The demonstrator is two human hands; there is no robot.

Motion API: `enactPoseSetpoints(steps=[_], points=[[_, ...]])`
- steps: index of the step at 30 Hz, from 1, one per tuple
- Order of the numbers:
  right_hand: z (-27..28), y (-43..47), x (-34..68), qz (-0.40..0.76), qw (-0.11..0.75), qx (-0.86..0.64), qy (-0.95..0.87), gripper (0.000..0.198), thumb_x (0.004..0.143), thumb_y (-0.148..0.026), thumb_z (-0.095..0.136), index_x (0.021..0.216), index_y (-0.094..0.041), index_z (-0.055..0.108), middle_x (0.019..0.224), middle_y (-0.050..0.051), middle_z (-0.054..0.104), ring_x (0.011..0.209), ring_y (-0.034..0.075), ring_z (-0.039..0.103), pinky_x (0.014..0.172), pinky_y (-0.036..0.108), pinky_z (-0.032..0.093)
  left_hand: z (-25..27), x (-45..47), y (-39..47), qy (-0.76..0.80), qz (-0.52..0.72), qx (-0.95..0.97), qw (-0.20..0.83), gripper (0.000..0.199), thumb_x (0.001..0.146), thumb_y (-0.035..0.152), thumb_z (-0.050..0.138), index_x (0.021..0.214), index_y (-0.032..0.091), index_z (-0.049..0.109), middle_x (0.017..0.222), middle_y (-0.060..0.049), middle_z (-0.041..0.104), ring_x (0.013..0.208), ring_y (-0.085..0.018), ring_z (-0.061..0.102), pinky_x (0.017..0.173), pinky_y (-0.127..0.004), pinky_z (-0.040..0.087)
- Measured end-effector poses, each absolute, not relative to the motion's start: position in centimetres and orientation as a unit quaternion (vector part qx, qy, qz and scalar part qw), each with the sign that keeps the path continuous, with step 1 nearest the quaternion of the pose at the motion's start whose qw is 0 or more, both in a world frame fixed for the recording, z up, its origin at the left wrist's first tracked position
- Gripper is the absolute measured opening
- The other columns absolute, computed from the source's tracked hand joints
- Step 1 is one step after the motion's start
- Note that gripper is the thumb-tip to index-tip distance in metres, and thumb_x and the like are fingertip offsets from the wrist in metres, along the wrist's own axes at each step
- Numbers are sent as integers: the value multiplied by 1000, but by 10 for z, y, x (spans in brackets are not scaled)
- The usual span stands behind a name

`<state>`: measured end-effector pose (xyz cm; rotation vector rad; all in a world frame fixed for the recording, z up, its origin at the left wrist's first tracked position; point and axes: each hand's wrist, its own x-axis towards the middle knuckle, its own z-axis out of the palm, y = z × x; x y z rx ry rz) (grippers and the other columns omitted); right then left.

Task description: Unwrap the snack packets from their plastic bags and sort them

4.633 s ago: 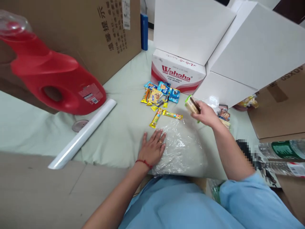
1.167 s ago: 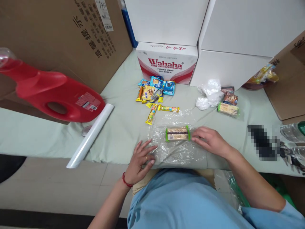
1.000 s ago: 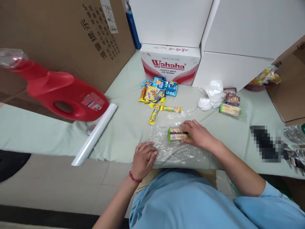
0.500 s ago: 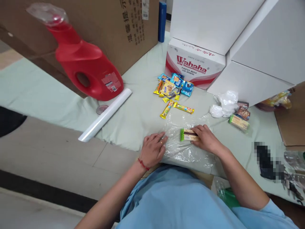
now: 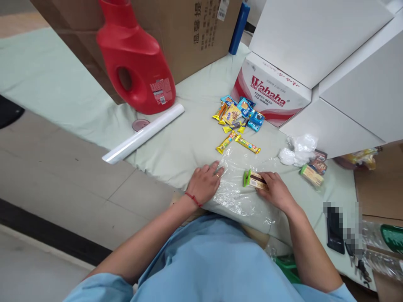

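A cream-and-brown snack pack with green ends [image 5: 253, 180] is gripped at its right end by my right hand [image 5: 276, 191]. It sits over a sheet of clear plastic film [image 5: 231, 197] spread at the front of the table; a second green edge shows at its left end. My left hand [image 5: 204, 183], with a ring and a red bracelet, lies flat on the film's left side, fingers stretched out. Beyond the film are two yellow snack bars [image 5: 248, 144] and a heap of blue and yellow snack packets [image 5: 233, 114].
A white film roll [image 5: 146, 132] lies left, near a red jug [image 5: 146, 71] and a cardboard box [image 5: 185, 46]. Behind stand a Wahaha carton [image 5: 270, 94] and white boxes. At right are crumpled plastic [image 5: 304, 146], another green-ended pack [image 5: 311, 176] and a phone [image 5: 335, 230].
The camera view has turned and shifted. The snack pack in my right hand is now tilted, showing more of its green left end. My left hand stays flat on the film.
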<state>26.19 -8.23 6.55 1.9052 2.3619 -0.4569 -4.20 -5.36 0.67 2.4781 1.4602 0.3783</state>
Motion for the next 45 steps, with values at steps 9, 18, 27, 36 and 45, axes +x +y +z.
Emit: enactPoseSetpoints(steps=[9,18,27,36,45], points=[[92,-77,265,-145,-13,621,770,52,88,-31,61,137,-18,55,129,13,62,113,31,54,102,42,43,7,-42,-59,508,156,837,131,49,101,44,44,147,31,54,159,-5,46,115,-32,56,94,-49,42],[71,-60,222,-153,37,577,801,59,84,-27,73,139,-18,55,137,15,57,116,32,53,99,43,45,10,-41,-59,505,121,852,69,48,102,43,42,145,26,55,159,-5,48,111,-30,57,85,-48,44],[72,-58,221,-148,62,564,810,56,86,-24,69,140,-19,54,136,14,60,115,31,53,97,43,45,9,-41,-58,504,130,851,72,49,102,42,43,145,25,56,157,-6,50,110,-31,57,83,-49,44],[73,-55,222,-143,50,569,808,51,84,-23,69,134,-18,57,119,12,64,107,28,55,93,37,43,9,-41,-59,507,142,846,82,49,101,42,45,145,24,57,156,-7,51,109,-33,57,84,-51,44],[70,-61,219,-111,54,577,807,47,85,-30,72,129,-19,59,126,13,60,110,31,53,92,41,44,10,-40,-59,509,115,851,59,50,102,43,41,146,24,55,158,-6,49,109,-31,57,84,-50,43]])
